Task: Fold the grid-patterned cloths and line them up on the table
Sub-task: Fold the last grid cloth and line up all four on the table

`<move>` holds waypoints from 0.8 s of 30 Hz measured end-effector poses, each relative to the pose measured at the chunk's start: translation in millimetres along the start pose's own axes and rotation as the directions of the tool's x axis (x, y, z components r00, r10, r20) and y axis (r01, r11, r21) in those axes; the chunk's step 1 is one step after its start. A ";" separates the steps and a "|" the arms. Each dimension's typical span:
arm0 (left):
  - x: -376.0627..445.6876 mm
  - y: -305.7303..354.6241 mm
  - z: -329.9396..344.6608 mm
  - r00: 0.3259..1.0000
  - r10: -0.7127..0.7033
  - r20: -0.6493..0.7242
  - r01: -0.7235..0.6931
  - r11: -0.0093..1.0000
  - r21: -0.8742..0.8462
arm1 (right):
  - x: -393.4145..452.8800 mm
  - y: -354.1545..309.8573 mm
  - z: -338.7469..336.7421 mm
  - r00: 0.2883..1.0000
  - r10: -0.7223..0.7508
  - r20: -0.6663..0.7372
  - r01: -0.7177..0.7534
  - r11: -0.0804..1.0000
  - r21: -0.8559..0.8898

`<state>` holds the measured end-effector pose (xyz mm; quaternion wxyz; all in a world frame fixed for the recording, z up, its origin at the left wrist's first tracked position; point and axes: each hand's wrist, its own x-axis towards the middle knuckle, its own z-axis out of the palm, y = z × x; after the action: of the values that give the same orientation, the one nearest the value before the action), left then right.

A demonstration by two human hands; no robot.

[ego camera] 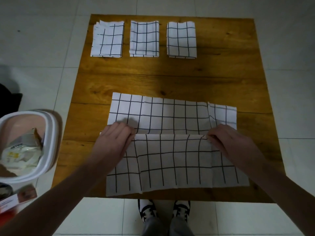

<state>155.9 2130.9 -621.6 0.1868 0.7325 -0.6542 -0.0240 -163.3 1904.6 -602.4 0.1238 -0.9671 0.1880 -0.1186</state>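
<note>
A large white cloth with a black grid (pixel 172 114) lies spread on the near half of the wooden table (pixel 170 79). Its near part is lifted and doubled over toward the far edge. My left hand (pixel 114 138) pinches the left end of that raised edge. My right hand (pixel 228 138) pinches the right end. Along the far edge lie three folded grid cloths in a row: left one (pixel 108 40), middle one (pixel 144 39), right one (pixel 181 40).
A white bin (pixel 49 133) with packaging inside stands on the tiled floor left of the table. A box (pixel 18 198) lies below it. My shoes (pixel 164 212) are at the table's near edge. Bare wood shows at the far right (pixel 225 40).
</note>
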 end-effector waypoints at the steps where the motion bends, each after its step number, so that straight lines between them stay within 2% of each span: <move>1: 2.2 -1.1 -2.1 1.000 0.018 0.003 -0.018 1.000 0.007 | 0.2 1.2 -3.4 1.000 -0.029 -0.009 0.029 1.000 0.000; 6: 5.6 -9.4 -5.8 0.994 0.100 0.039 -0.100 0.995 0.003 | -1.7 12.3 -14.2 0.992 -0.124 -0.022 0.124 0.992 -0.020; 12: 2.2 -19.7 -6.5 0.986 0.123 0.114 -0.136 0.985 0.110 | -12.9 25.6 -16.2 0.980 -0.200 0.012 0.200 0.980 -0.016; 19: 8.1 -25.4 -14.8 0.991 0.029 0.127 -0.039 0.996 0.080 | -7.9 30.8 -19.1 0.991 -0.112 0.073 0.115 0.993 -0.031; 22: 16.4 -30.5 -26.8 0.988 -0.075 0.138 0.067 0.996 0.062 | 2.4 37.8 -30.3 0.998 -0.004 0.066 0.008 0.998 -0.058; 24: 25.2 -32.5 -39.4 0.979 -0.139 0.148 0.133 0.990 0.052 | 11.7 43.7 -43.5 0.999 0.006 0.053 -0.002 0.996 -0.085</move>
<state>201.3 2118.5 -589.6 0.1189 0.7754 -0.6152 -0.0786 -179.4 1852.2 -571.8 0.0877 -0.9739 0.1914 -0.0847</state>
